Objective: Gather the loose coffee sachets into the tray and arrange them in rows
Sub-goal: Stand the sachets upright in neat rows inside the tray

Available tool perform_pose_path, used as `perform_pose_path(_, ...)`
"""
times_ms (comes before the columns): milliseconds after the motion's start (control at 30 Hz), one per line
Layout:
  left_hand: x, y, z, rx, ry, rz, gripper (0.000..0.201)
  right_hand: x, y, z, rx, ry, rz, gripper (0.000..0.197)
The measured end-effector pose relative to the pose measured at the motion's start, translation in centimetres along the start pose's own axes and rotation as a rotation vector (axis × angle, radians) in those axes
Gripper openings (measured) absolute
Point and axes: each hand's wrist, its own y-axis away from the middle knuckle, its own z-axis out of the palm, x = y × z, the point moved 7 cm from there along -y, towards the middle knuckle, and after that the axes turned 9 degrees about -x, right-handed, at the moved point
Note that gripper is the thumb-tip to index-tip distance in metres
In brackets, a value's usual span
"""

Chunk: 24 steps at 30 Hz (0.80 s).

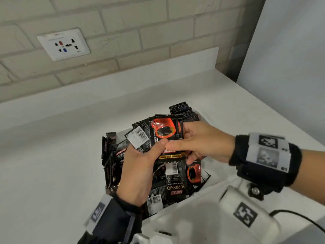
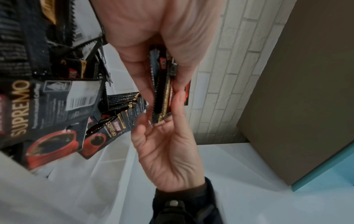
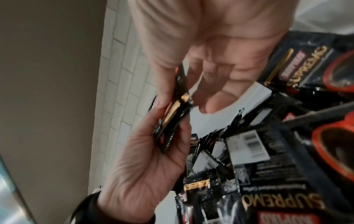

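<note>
Above a white tray [image 1: 122, 133] heaped with a pile of black coffee sachets [image 1: 173, 182], my left hand [image 1: 154, 147] holds a small stack of sachets [image 1: 165, 132] upright between thumb and fingers. My right hand [image 1: 177, 145] comes in from the right and pinches the same stack, thumb on the front sachet and fingers behind. The left wrist view shows the stack [image 2: 162, 94] edge-on between my left hand [image 2: 164, 84] and right hand [image 2: 168, 151]. In the right wrist view the stack [image 3: 172, 121] sits between both thumbs. A row of upright sachets [image 1: 181, 110] stands at the tray's far end.
The tray sits on a white counter [image 1: 61, 155] against a brick wall with a socket plate [image 1: 63, 44]. A white cabinet side [image 1: 290, 59] stands at the right. A white mount [image 1: 246, 213] with a black cable [image 1: 299, 217] fills the near right.
</note>
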Motion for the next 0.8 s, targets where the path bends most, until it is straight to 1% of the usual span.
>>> perform_pose_path(67, -0.4, 0.1, 0.0, -0.002, 0.021, -0.018, 0.040, 0.4, -0.3, 0.1, 0.045, -0.100, -0.035, 0.032)
perform_pose_path(167, -1.0, 0.1, -0.4, -0.023, 0.098, -0.077, 0.029, 0.4, -0.1, -0.6, 0.089, -0.231, -0.073, 0.028)
perform_pose_path(233, -1.2, 0.1, -0.8, -0.028, 0.111, -0.119, 0.020, -0.8, 0.5, -1.7, 0.112, -0.224, -0.145, 0.028)
perform_pose_path(267, -1.3, 0.1, -1.1, -0.025, 0.113, -0.142, 0.017, -1.6, 0.8, -2.4, 0.120, -0.178, -0.184, 0.029)
perform_pose_path(333, -1.3, 0.1, -1.3, -0.050, 0.111, -0.182, 0.015, -3.7, 1.6, -3.4, 0.139, 0.029, -0.245, 0.028)
perform_pose_path(367, -1.3, 0.1, -1.2, -0.079, 0.103, -0.198, 0.015, -4.7, 2.0, -3.6, 0.126, 0.180, -0.262, 0.024)
perform_pose_path(400, -1.2, 0.0, -1.0, -0.110, 0.096, -0.215, 0.016, -5.6, 2.3, -3.4, 0.077, 0.334, -0.269, 0.020)
perform_pose_path(467, -1.4, 0.0, -0.9, -0.138, 0.096, -0.254, 0.015, -6.6, 2.7, -2.2, -0.128, 0.591, -0.221, 0.015)
perform_pose_path(533, -1.6, 0.1, -0.7, -0.175, 0.114, -0.309, 0.014, -6.5, 2.9, -0.7, -0.344, 0.753, -0.109, 0.015)
perform_pose_path(600, -1.8, 0.4, 0.0, -0.239, 0.147, -0.364, 0.015, -6.4, 2.6, 0.4, -0.440, 0.935, -0.034, 0.020)
perform_pose_path(633, -1.9, 0.6, 0.3, -0.266, 0.175, -0.387, 0.019, -6.4, 2.3, 0.8, -0.460, 1.025, -0.009, 0.021)
perform_pose_path(667, -1.9, 0.8, 0.6, -0.287, 0.201, -0.397, 0.028, -6.3, 1.9, 1.1, -0.472, 1.098, 0.014, 0.022)
perform_pose_path(733, -1.9, 1.0, 0.9, -0.317, 0.182, -0.384, 0.043, -6.2, 1.0, 1.3, -0.469, 1.181, 0.045, 0.025)
perform_pose_path(800, -1.9, 1.2, 1.1, -0.355, 0.102, -0.346, 0.043, -6.2, 0.1, 1.0, -0.406, 1.199, 0.050, 0.030)
